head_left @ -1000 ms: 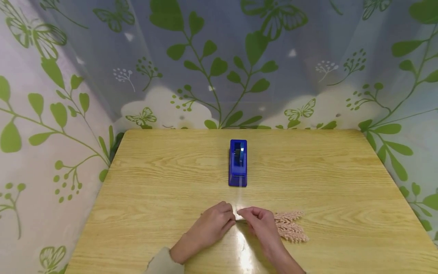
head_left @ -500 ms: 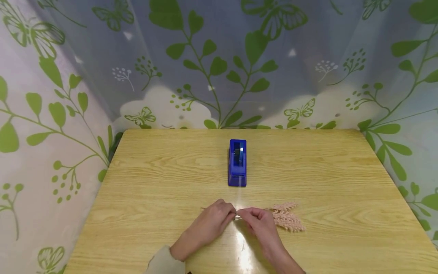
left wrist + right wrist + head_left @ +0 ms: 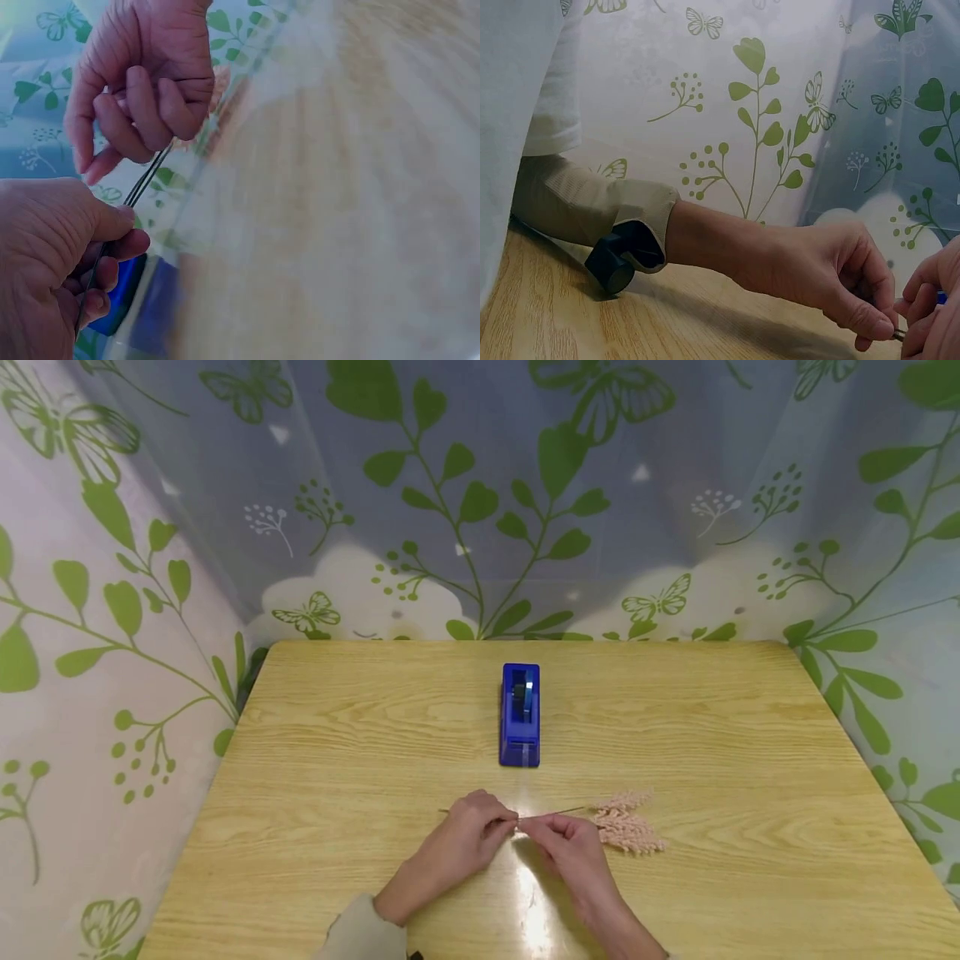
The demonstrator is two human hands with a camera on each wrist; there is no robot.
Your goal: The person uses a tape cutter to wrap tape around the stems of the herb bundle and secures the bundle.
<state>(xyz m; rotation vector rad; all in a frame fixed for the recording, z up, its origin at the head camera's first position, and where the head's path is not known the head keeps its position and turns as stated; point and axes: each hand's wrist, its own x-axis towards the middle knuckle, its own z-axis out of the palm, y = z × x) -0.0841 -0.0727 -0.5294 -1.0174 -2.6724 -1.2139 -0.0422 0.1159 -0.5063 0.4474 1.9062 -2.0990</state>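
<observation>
Thin dark stems (image 3: 146,184) run between my two hands, low over the table, and end in pink feathery flower heads (image 3: 628,828) to the right. My left hand (image 3: 471,837) grips the stems between thumb and fingers. Their tail ends show past its left side. Close beside it, my right hand (image 3: 573,856) pinches at the stems with thumb and index fingertip, its other fingers curled in. One stem passes behind that hand in the head view. A blue tape dispenser (image 3: 520,714) stands beyond both hands, its clear tape strip (image 3: 526,754) at the near end.
The wood-grain table (image 3: 337,718) carries the dispenser and the flowers. A leaf and butterfly print curtain (image 3: 480,502) hangs along its far edge and sides. A dark device (image 3: 615,262) is strapped at my left wrist.
The flower heads have shifted away from me and slightly left, and one stem now shows beyond the right hand. My left hand has edged forward; the fingertips have come closer together.
</observation>
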